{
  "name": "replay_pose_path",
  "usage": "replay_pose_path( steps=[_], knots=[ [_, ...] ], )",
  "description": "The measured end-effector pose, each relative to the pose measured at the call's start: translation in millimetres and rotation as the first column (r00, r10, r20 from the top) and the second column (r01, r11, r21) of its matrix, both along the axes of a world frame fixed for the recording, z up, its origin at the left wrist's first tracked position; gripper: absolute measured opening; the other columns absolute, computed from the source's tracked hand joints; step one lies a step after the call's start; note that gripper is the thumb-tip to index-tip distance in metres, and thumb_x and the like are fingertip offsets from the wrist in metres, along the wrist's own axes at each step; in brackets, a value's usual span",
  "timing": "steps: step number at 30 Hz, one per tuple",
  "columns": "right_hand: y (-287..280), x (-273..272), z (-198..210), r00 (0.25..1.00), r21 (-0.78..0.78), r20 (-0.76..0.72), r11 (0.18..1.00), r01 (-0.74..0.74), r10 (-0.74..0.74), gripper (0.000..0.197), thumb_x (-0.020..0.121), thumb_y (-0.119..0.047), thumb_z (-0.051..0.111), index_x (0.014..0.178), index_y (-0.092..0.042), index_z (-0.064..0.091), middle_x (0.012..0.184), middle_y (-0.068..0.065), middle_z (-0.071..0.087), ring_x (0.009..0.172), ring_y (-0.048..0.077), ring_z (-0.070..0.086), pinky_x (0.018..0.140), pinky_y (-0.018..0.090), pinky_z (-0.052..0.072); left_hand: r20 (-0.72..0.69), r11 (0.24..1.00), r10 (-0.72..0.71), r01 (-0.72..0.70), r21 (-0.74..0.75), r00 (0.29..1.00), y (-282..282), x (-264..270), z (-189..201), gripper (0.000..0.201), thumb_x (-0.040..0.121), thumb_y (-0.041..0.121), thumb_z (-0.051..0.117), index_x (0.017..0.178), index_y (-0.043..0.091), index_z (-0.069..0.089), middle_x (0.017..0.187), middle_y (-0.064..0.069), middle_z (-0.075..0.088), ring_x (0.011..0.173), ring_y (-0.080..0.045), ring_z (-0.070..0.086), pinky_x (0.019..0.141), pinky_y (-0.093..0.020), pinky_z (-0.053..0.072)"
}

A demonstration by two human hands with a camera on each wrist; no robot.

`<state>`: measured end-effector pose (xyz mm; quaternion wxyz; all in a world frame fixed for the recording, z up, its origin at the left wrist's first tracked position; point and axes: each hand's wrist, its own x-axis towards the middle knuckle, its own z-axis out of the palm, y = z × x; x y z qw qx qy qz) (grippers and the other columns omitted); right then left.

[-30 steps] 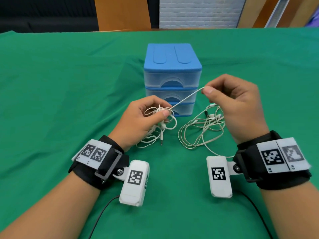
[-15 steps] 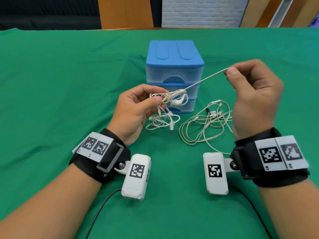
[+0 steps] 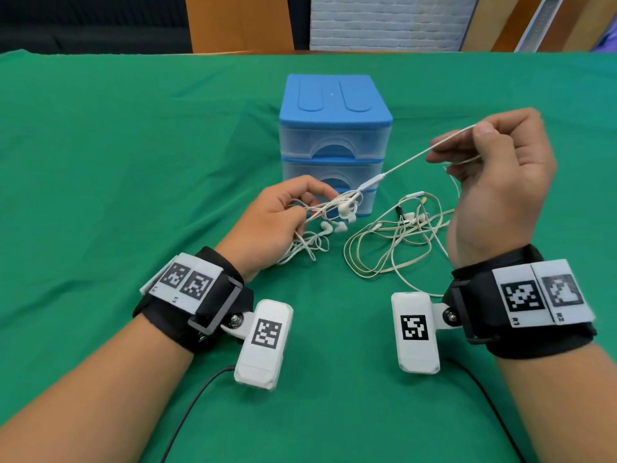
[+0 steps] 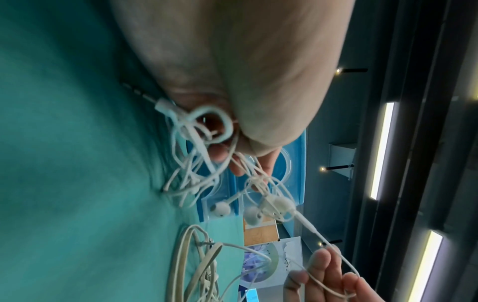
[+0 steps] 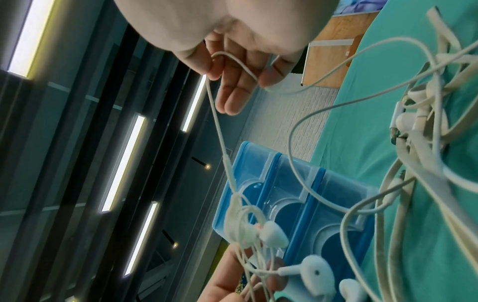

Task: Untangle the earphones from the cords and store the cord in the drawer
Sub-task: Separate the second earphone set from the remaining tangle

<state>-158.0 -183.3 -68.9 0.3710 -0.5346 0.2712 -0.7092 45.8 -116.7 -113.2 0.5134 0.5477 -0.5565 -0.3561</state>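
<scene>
Fingers of the left hand (image 3: 267,222) curl around a knotted bundle of white earphones (image 3: 334,212), held just above the green tablecloth (image 3: 100,162) at near centre. Thumb and forefinger of the right hand (image 3: 500,182), raised higher and further right, pinch one white strand (image 3: 417,157); its other fingers are loosely spread. That strand runs taut, slanting down and leftward from the right pinch, through a slim inline remote, into the knot at the left hand. Its long axis therefore lies left to right, rising toward the right. Freeing more length likely means drawing the right hand further up and right while the left hand anchors the knot.

Between the two hands, nearer the right wrist, a looser heap of cream cords (image 3: 400,238) lies on the cloth; a thin loop from it rises to the right hand. Just beyond both hands stands a small blue drawer unit (image 3: 334,128) with translucent drawer fronts, all appearing closed. Nothing is stored yet.
</scene>
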Motion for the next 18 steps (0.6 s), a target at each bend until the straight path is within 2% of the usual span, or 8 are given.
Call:
replay_pose_path(
  steps=[2, 4, 7, 9, 11, 13, 15, 18],
  knots=[
    [1.0, 1.4, 0.0, 0.992, 0.044, 0.045, 0.992, -0.116, 0.115, 0.017, 0.097, -0.008, 0.040, 0.083, -0.018, 0.044, 0.070, 0.003, 0.072, 0.065, 0.029, 0.068, 0.061, 0.030, 0.038, -0.019, 1.000, 0.000, 0.000, 0.005, 1.000, 0.3, 1.1, -0.6, 0.054, 0.081, -0.019, 0.037, 0.101, 0.017, 0.072, 0.092, -0.014, 0.064, 0.067, -0.020, 0.057, 0.064, -0.027, 0.049],
    [3.2, 3.2, 0.8, 0.964, 0.106, 0.085, 0.959, -0.262, 0.253, 0.018, 0.102, -0.010, 0.034, 0.087, -0.018, 0.038, 0.076, 0.011, 0.074, 0.070, 0.031, 0.070, 0.062, 0.031, 0.039, -0.118, 0.999, -0.033, 0.032, -0.003, 0.993, 1.7, 1.0, -0.6, 0.055, 0.082, -0.024, 0.034, 0.105, 0.009, 0.071, 0.100, -0.020, 0.071, 0.081, -0.032, 0.070, 0.076, -0.037, 0.059],
    [5.7, 5.6, 0.6, 0.922, 0.188, 0.090, 0.903, -0.387, 0.377, 0.020, 0.106, -0.014, 0.029, 0.088, -0.020, 0.035, 0.070, 0.017, 0.070, 0.058, 0.029, 0.064, 0.058, 0.031, 0.037, -0.134, 0.998, -0.058, 0.056, -0.021, 0.989, 3.2, -0.4, -0.2, 0.056, 0.080, -0.028, 0.032, 0.103, 0.005, 0.071, 0.099, -0.015, 0.075, 0.082, -0.024, 0.072, 0.072, -0.029, 0.057],
    [5.6, 8.0, -0.6, 0.923, 0.203, 0.098, 0.900, -0.384, 0.372, 0.021, 0.106, -0.012, 0.030, 0.087, -0.018, 0.035, 0.052, 0.004, 0.054, 0.045, 0.021, 0.046, 0.051, 0.028, 0.033, -0.104, 0.998, -0.051, 0.048, -0.032, 0.993, 3.9, -0.7, 0.9, 0.055, 0.075, -0.027, 0.032, 0.089, 0.008, 0.072, 0.087, -0.007, 0.075, 0.072, -0.018, 0.065, 0.065, -0.025, 0.053],
    [5.3, 10.8, -1.8, 0.924, 0.208, 0.100, 0.900, -0.382, 0.369, 0.023, 0.106, -0.009, 0.032, 0.085, -0.017, 0.036, 0.050, -0.005, 0.035, 0.045, 0.015, 0.029, 0.045, 0.025, 0.028, -0.078, 0.998, -0.041, 0.038, -0.041, 0.996, 3.9, -0.3, 2.1, 0.053, 0.072, -0.026, 0.031, 0.075, 0.011, 0.069, 0.075, -0.002, 0.070, 0.064, -0.013, 0.055, 0.060, -0.020, 0.047],
    [4.2, 12.0, -3.8, 0.919, 0.226, 0.016, 0.894, -0.386, 0.393, 0.023, 0.106, -0.009, 0.035, 0.084, -0.018, 0.037, 0.055, -0.007, 0.027, 0.048, 0.012, 0.021, 0.043, 0.023, 0.024, -0.062, 0.999, -0.007, 0.005, -0.035, 0.998, 2.8, -0.7, 3.1, 0.049, 0.070, -0.021, 0.033, 0.065, 0.016, 0.064, 0.067, -0.002, 0.060, 0.060, -0.011, 0.047, 0.056, -0.019, 0.041],
    [3.4, 10.9, -6.2, 0.885, 0.281, -0.139, 0.874, -0.396, 0.445, 0.020, 0.103, -0.011, 0.042, 0.085, -0.017, 0.043, 0.054, -0.010, 0.028, 0.048, 0.010, 0.020, 0.043, 0.022, 0.022, -0.108, 0.999, 0.022, -0.025, -0.023, 0.994, 2.1, -0.4, 3.6, 0.036, 0.064, -0.010, 0.036, 0.056, 0.017, 0.058, 0.063, -0.007, 0.049, 0.056, -0.013, 0.040, 0.052, -0.021, 0.037],
    [3.4, 9.2, -12.3, 0.748, 0.356, -0.426, 0.854, -0.380, 0.510, 0.016, 0.096, -0.018, 0.058, 0.089, -0.004, 0.060, 0.052, -0.010, 0.041, 0.048, 0.010, 0.026, 0.047, 0.021, 0.025, -0.226, 0.999, 0.034, -0.034, 0.004, 0.974, 3.0, 1.8, 7.0, 0.019, 0.061, 0.002, 0.038, 0.053, 0.013, 0.052, 0.062, -0.010, 0.038, 0.053, -0.018, 0.032, 0.048, -0.027, 0.026]
  ],
)
